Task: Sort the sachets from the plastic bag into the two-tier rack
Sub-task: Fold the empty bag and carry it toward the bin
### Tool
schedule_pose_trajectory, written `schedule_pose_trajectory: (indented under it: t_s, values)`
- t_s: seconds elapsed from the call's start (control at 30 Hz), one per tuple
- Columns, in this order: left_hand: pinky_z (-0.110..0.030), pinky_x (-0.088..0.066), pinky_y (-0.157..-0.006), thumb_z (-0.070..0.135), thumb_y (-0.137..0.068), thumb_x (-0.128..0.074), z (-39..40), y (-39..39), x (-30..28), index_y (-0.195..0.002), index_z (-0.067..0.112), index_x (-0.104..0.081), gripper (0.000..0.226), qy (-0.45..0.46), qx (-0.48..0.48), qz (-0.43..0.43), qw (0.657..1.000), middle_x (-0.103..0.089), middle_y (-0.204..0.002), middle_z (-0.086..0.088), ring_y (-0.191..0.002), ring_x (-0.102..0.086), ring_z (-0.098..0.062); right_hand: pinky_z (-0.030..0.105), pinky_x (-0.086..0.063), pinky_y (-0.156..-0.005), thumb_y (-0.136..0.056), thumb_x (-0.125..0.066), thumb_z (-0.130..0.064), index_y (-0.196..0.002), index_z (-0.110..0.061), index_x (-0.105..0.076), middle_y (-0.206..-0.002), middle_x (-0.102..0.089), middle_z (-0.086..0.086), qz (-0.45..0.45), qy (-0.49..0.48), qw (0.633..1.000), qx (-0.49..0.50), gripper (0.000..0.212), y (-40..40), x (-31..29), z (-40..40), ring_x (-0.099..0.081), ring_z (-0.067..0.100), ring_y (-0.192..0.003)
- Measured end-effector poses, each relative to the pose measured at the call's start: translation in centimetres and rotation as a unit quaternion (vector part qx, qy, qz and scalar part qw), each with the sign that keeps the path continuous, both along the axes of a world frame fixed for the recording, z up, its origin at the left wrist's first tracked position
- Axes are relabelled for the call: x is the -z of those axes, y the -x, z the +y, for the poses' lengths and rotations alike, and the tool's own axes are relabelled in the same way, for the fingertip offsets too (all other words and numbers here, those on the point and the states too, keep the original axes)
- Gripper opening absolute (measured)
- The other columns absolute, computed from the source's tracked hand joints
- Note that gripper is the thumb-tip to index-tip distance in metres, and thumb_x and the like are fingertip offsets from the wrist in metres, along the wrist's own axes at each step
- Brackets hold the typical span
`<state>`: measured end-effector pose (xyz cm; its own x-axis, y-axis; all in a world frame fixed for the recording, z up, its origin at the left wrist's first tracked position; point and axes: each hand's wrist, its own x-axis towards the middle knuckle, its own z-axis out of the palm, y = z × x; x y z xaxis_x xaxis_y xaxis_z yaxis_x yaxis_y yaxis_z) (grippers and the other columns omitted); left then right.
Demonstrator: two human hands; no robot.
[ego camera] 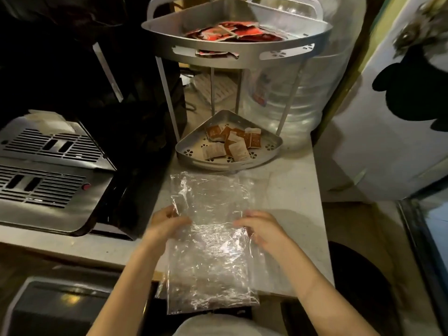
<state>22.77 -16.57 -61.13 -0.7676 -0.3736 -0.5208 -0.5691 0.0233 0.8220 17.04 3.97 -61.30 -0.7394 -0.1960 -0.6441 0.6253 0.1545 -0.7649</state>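
Note:
A clear crinkled plastic bag (211, 241) lies flat on the pale counter, its near end hanging over the front edge. No sachet shows inside it. My left hand (167, 223) grips its left edge and my right hand (261, 226) grips its right edge, fingers curled on the film. Behind the bag stands the silver two-tier rack (271, 53). Its upper tier holds several red sachets (232, 33). On the lower tier (184, 151) lie several brown and white sachets (230, 143).
A metal appliance with slotted grilles (48, 166) fills the left side, with a dark object behind it. A large clear water bottle (298, 93) stands behind the rack on the right. A white cabinet (378, 141) borders the counter (291, 190) at right.

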Motion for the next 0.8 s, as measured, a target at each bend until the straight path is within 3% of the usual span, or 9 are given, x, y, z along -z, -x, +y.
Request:
schedule_pose_trajectory:
  t_s: [0.07,0.23,0.3,0.37,0.5,0.6,0.67,0.73,0.8]
  values:
    - [-0.028,-0.054,-0.055,0.001,-0.075,-0.068,-0.3,-0.1,-0.5,-0.09,0.01,-0.064,0.017,-0.07,0.021,0.015,0.997,-0.067,-0.094,-0.016,-0.077,-0.064,-0.023,0.022,-0.043,-0.06,-0.072,-0.072,0.0,-0.086,-0.005,-0.064,-0.089,-0.066,0.007,-0.004,0.005,1.0,-0.03,0.018,0.1,-0.2,0.7,-0.057,0.016,-0.076]
    - [-0.024,-0.051,-0.07,0.024,-0.069,-0.075,-0.7,0.5,-1.7,-0.089,0.023,-0.07,0.02,-0.128,0.087,0.091,0.984,-0.073,-0.094,-0.004,-0.092,-0.067,-0.02,0.029,-0.055,-0.049,-0.084,-0.06,-0.002,-0.092,-0.012,-0.061,-0.096,-0.061,0.008,0.003,0.114,0.993,-0.035,0.013,1.5,-1.6,2.5,-0.06,0.018,-0.078]
    - [-0.022,-0.053,-0.065,0.035,-0.053,-0.084,-0.6,1.2,-2.3,-0.093,0.02,-0.068,0.046,-0.162,0.099,0.087,0.978,-0.074,-0.093,-0.002,-0.09,-0.068,-0.016,0.032,-0.058,-0.051,-0.085,-0.059,-0.002,-0.097,-0.01,-0.06,-0.095,-0.06,0.009,0.03,0.119,0.992,-0.042,0.014,2.2,-2.6,3.3,-0.059,0.017,-0.082]
    - [-0.024,-0.055,-0.063,0.042,-0.042,-0.087,-0.4,1.8,-2.4,-0.1,0.012,-0.064,0.069,-0.223,0.094,0.082,0.967,-0.073,-0.092,-0.004,-0.085,-0.069,-0.018,0.026,-0.055,-0.052,-0.086,-0.059,-0.004,-0.099,-0.01,-0.059,-0.092,-0.066,0.007,0.071,0.103,0.991,-0.047,0.015,3.0,-3.6,3.9,-0.065,0.014,-0.078]
    - [-0.019,-0.055,-0.059,0.034,-0.046,-0.086,0.5,2.2,-3.0,-0.1,0.009,-0.057,0.065,-0.249,0.141,0.039,0.958,-0.072,-0.086,-0.002,-0.075,-0.067,-0.012,0.029,-0.052,-0.072,-0.086,-0.058,-0.005,-0.094,-0.013,-0.06,-0.089,-0.07,0.004,0.113,0.096,0.989,-0.012,0.011,4.2,-4.4,5.2,-0.064,0.016,-0.082]
    - [-0.021,-0.052,-0.056,0.03,-0.039,-0.09,0.9,2.6,-2.5,-0.087,0.007,-0.065,0.058,-0.238,0.179,0.045,0.953,-0.071,-0.071,-0.001,-0.061,-0.065,-0.01,0.026,-0.054,-0.054,-0.086,-0.059,-0.008,-0.097,-0.013,-0.061,-0.089,-0.067,0.005,0.084,0.143,0.986,0.003,0.013,4.4,-4.7,6.0,-0.063,0.014,-0.079]
    - [-0.025,-0.052,-0.064,0.024,-0.048,-0.089,1.0,3.1,-2.2,-0.088,0.01,-0.069,0.047,-0.243,0.159,0.063,0.955,-0.07,-0.074,-0.004,-0.065,-0.064,-0.013,0.021,-0.051,-0.046,-0.088,-0.056,-0.012,-0.1,-0.014,-0.065,-0.074,-0.065,-0.001,0.051,0.16,0.986,-0.018,0.015,4.1,-4.7,6.5,-0.063,0.008,-0.062]
    - [-0.028,-0.052,-0.072,0.018,-0.052,-0.085,1.0,3.5,-1.9,-0.094,0.011,-0.069,0.046,-0.253,0.146,0.074,0.954,-0.071,-0.078,-0.006,-0.069,-0.065,-0.016,0.022,-0.05,-0.043,-0.09,-0.053,-0.01,-0.098,-0.014,-0.066,-0.062,-0.065,-0.004,0.04,0.155,0.985,-0.059,0.016,3.8,-4.4,7.0,-0.061,0.008,-0.052]
    - [-0.029,-0.052,-0.073,0.023,-0.044,-0.089,1.0,3.6,-1.7,-0.086,0.013,-0.072,0.046,-0.254,0.165,0.078,0.95,-0.069,-0.079,-0.008,-0.07,-0.065,-0.018,0.028,-0.054,-0.048,-0.088,-0.053,-0.003,-0.09,-0.013,-0.059,-0.068,-0.066,0.004,0.04,0.152,0.986,-0.061,0.011,3.5,-4.2,7.2,-0.064,0.016,-0.058]
